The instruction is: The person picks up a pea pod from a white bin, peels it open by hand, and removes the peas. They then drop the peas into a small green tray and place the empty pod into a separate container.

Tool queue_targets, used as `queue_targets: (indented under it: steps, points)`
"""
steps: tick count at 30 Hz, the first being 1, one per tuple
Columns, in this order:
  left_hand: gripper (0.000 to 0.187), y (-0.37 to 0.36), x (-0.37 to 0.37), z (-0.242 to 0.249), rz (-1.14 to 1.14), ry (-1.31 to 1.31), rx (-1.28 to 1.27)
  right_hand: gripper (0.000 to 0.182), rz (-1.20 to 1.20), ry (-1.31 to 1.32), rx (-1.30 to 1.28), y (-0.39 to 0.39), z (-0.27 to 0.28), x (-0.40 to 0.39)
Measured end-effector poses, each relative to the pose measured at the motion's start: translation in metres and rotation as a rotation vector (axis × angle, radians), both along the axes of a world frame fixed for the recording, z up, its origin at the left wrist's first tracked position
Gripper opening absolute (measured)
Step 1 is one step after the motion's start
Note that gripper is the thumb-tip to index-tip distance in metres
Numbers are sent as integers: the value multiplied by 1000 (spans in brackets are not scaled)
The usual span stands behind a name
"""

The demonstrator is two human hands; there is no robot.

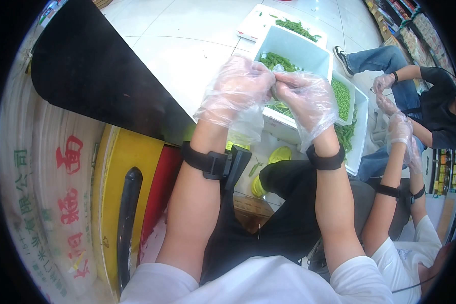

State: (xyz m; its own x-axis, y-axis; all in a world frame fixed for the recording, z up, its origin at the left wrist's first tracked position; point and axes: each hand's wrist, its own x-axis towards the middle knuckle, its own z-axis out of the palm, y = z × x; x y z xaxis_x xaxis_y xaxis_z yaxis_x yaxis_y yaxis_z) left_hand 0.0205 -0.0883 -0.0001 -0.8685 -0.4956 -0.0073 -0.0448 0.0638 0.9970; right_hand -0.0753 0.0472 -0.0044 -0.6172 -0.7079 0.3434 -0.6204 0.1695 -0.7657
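Observation:
My left hand (243, 83) and my right hand (306, 96), both in clear plastic gloves, meet fingertip to fingertip above a white foam box (316, 53). Both are closed in a pinch, and whatever lies between the fingers is too small or hidden to make out. Green pods (278, 61) lie in the box beneath them. Just right of my right hand, a white tub holds small green peas or beans (341, 99). Beside that, more green pods (345, 134) fill part of another white container (361, 129).
A white foam lid (253, 23) at the back carries a green pile (296, 28). Two other people with gloved hands (400, 129) sit at the right. A black panel (96, 71) and a yellow case with a black handle (130, 223) stand at the left.

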Motion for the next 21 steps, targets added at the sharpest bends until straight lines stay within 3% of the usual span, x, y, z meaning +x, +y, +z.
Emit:
queue_targets:
  steps: [4,8,11,15,21]
  points:
    - [24,-2,-3,-1,-2,-50,-145,23,1,-25,15,-1,0,1]
    - [23,-4,-2,-2,8,-25,-133,26,-17,-88,-16,-4,-6,0]
    - [24,-6,-2,-2,-8,-45,-58,26,8,-223,-87,-1,-4,0]
    - [26,-4,5,0,-41,146,218,26,88,-392,-259,-3,-6,-4]
    - [27,-6,0,2,-87,249,368,33,125,-244,-250,-3,-3,-6]
